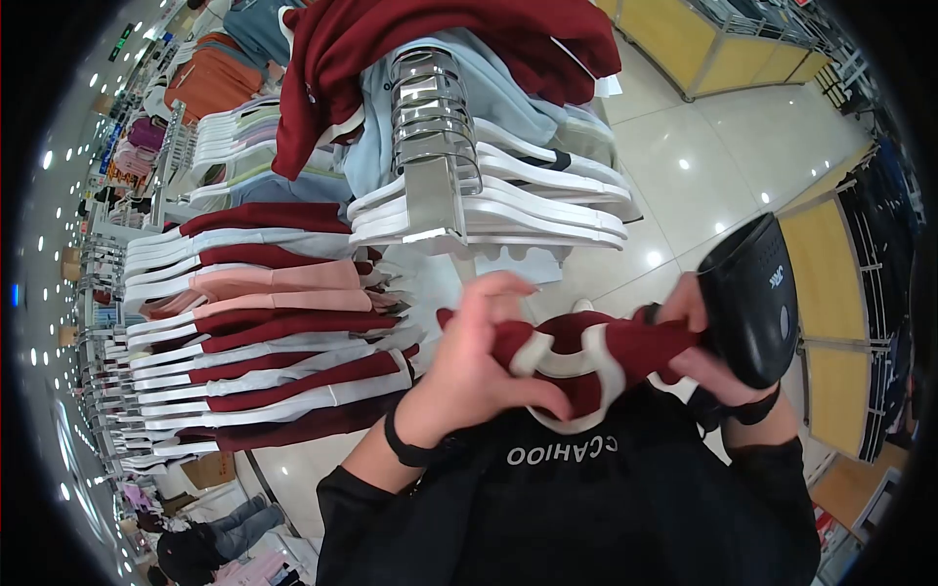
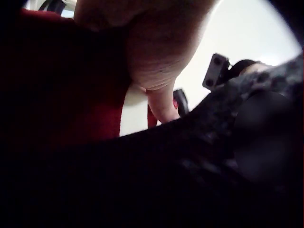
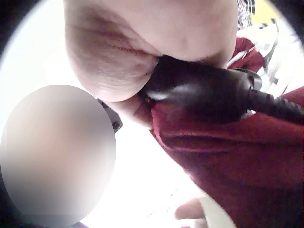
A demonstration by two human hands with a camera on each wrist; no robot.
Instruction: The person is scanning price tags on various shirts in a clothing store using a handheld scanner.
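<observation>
In the head view my left hand (image 1: 469,366) grips a dark red garment (image 1: 640,347) with cream trim at its neckline, held in front of my chest. Its thumb lies across the trim. My right hand (image 1: 699,347) is wrapped round the handle of a black handheld steamer (image 1: 757,303) with pale lettering, at the garment's right side. From the right wrist the black handle (image 3: 199,90) and its cord show against the red cloth (image 3: 228,161). The left wrist view is dark; the left thumb (image 2: 161,99) rests beside a pale stripe (image 2: 134,111) of the garment.
A chrome rail (image 1: 435,210) with white hangers (image 1: 547,205) stands just ahead, with red and light blue clothes (image 1: 449,59) draped over it. Hanging garments (image 1: 293,322) line the left side. Yellow display units (image 1: 840,322) stand on the right. Another person (image 1: 210,547) is at lower left.
</observation>
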